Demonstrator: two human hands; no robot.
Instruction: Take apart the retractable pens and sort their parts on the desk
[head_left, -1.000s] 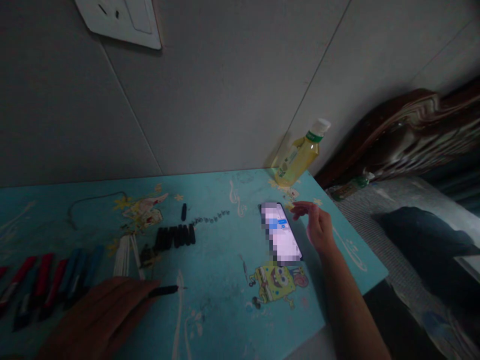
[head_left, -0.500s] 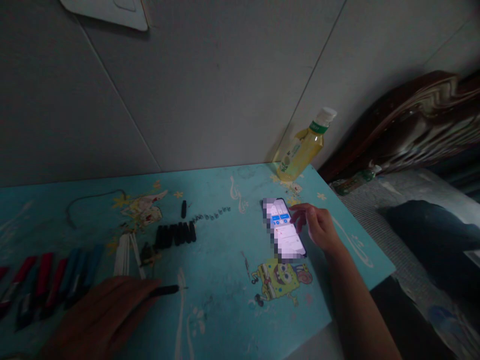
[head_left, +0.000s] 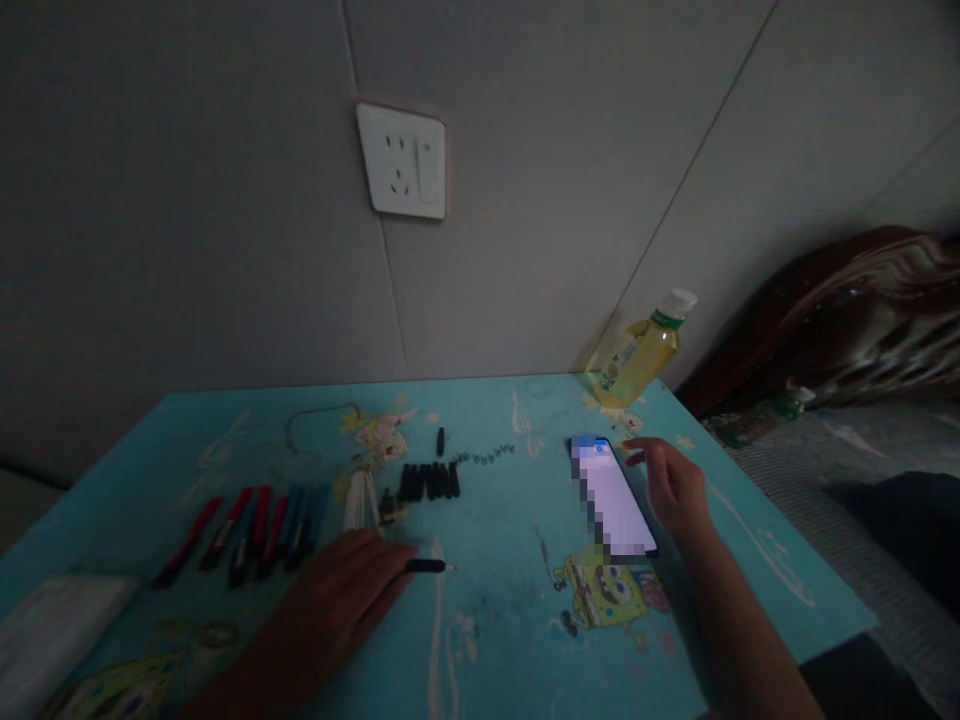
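Note:
My left hand [head_left: 341, 595] rests low over the table with its fingers closed around a slim black tool [head_left: 426, 566] whose thin metal tip points right. Most of that tool is hidden in the hand. On the right, my right hand [head_left: 675, 490] holds nothing; its index finger reaches the upper right edge of a lit phone [head_left: 619, 500] lying flat. Whether the fingertip touches the screen I cannot tell. Beyond my left hand lie a row of short black pieces [head_left: 429, 482], a single black piece [head_left: 440, 441], small shiny bits [head_left: 484, 457] and white strips [head_left: 358, 500].
Several red pieces [head_left: 260, 515] and blue pieces [head_left: 300, 515] with black ends lie at the left. A bottle of yellow drink [head_left: 637, 365] stands at the back right corner. A thin dark cord [head_left: 315, 409] lies near the wall, below a socket plate [head_left: 405, 160].
The view has swung up and left, bringing in the whole socket and the table's left side. The phone's screen content has changed. My left hand still holds the black tool.

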